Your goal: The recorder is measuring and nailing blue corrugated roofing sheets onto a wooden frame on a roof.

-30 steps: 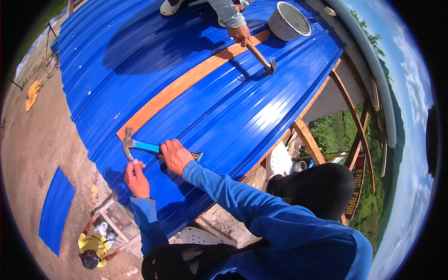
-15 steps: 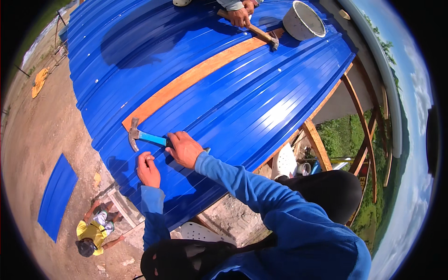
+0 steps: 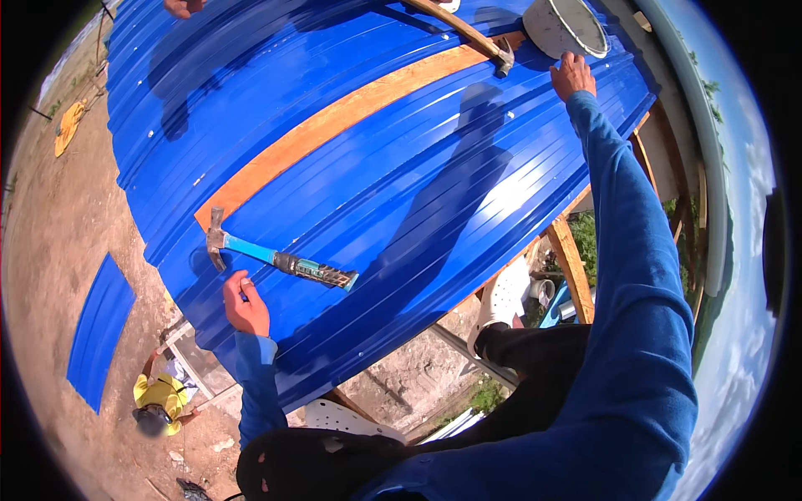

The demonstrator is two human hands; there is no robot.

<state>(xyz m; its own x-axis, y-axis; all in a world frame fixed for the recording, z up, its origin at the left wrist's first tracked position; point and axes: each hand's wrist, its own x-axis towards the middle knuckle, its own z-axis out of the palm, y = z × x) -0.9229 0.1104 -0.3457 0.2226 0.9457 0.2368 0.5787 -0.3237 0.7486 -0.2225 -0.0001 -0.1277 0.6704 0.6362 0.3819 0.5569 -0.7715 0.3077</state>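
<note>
A claw hammer (image 3: 284, 260) with a blue and black handle lies on the blue ribbed metal roofing sheet (image 3: 326, 213), its head beside the near end of a long wooden strip (image 3: 351, 108). Just below that hammer head is my left hand (image 3: 246, 307), fingers curled in a pinch; what they hold, if anything, is hidden. My right arm is stretched to the far right, where my right hand (image 3: 574, 77) has its fingers bent at the near rim of a whitish bucket (image 3: 547, 33). The bucket stands tilted on the sheet.
A second hammer (image 3: 468, 32) with a wooden handle rests across the strip's far end. Part of another person's hand (image 3: 184, 7) shows at the top. Far below on the ground is a person in yellow (image 3: 163, 397). The sheet's edge drops off at left; timber framing (image 3: 571, 259) shows at right.
My right hand has let go of the blue-handled hammer and moved far right to the bucket. The other person's hands have left the wooden-handled hammer. My left hand stays near the strip's end.
</note>
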